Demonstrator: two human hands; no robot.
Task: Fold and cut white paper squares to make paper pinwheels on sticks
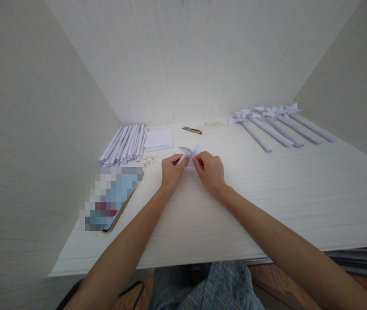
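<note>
Between my hands, above the middle of the white table, is a white paper pinwheel (188, 151) with its points sticking up. My left hand (172, 171) pinches its left side between thumb and fingers. From the right, my right hand (209, 170) has its fingertips pressed together at the pinwheel's middle; whether they also hold something small is hidden. Beyond my hands lies a pair of thread snips (192, 130). A scatter of small pale bits (147, 161) rests to the left of my left hand.
Rolled paper sticks (123, 144) are piled at the left, beside stacked paper squares (159, 140). Several finished pinwheels on sticks (274, 125) lie at the back right. A phone-like device (119, 200), partly blurred, is near the left wall. Walls enclose the table (283, 206) on three sides.
</note>
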